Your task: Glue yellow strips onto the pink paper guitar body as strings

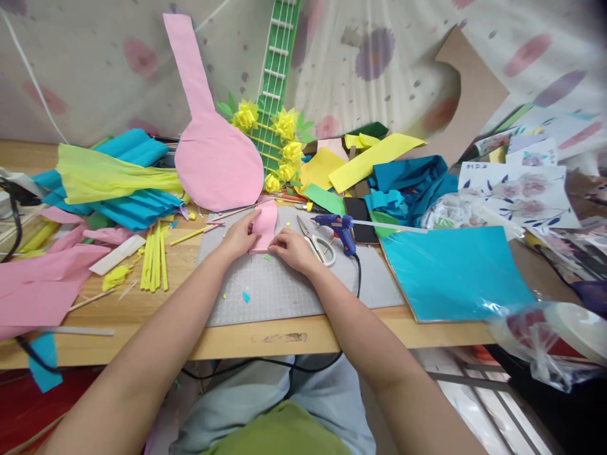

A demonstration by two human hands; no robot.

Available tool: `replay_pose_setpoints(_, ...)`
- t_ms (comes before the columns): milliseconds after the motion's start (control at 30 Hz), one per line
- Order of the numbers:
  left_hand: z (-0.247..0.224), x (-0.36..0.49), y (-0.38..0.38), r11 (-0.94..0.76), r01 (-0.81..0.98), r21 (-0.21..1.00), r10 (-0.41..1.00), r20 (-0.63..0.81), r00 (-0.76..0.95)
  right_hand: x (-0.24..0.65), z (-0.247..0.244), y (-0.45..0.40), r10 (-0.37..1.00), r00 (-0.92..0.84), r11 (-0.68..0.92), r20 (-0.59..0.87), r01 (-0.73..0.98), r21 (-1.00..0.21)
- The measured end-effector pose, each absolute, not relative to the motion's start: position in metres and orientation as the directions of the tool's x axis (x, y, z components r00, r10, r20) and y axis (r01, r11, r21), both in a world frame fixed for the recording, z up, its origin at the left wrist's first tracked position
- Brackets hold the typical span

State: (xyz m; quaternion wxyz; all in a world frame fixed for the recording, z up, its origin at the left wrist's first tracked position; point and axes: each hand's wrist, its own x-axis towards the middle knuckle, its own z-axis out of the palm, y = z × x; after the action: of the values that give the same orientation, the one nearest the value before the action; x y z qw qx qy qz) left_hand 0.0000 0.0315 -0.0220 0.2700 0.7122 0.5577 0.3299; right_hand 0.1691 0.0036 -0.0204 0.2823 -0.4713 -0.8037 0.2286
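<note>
A small pink paper strip (265,224) lies on the grey cutting mat (270,297), its near edge folded or rolled. My left hand (241,237) is closed on the strip's left side. At the near right corner, my right hand (291,248) pinches the folded edge. White-handled scissors (322,248) and a blue glue gun (339,230) lie just right of my right hand. Behind the hands stands a pink guitar-like shape (218,161), beside a green neck piece (275,76) with white strings and yellow paper flowers (287,123).
Yellow sticks (154,256), pink paper (47,284) and blue crepe paper (137,208) are on the left. A blue sheet (459,272) and a plastic-wrapped roll (559,335) lie right. A black cord (359,278) hangs over the table's front edge.
</note>
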Motion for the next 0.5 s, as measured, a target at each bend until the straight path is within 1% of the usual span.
replay_pose_setpoints(233, -0.021, -0.002, 0.032, -0.249, 0.664, 0.705, 0.968, 0.164, 0.189, 0.169, -0.027, 0.007, 0.886, -0.392, 0.457, 0.247, 0.648, -0.610)
replay_pose_setpoints(367, -0.030, -0.004, 0.036, -0.301, 0.661, 0.687, 0.953, 0.209, 0.218, 0.168, -0.026, 0.006, 0.882, -0.405, 0.463, 0.240, 0.654, -0.598)
replay_pose_setpoints(500, -0.034, -0.004, 0.037, -0.347, 0.680, 0.646, 0.937, 0.272, 0.219, 0.168, -0.023, 0.005, 0.856, -0.439, 0.514, 0.272, 0.673, -0.531)
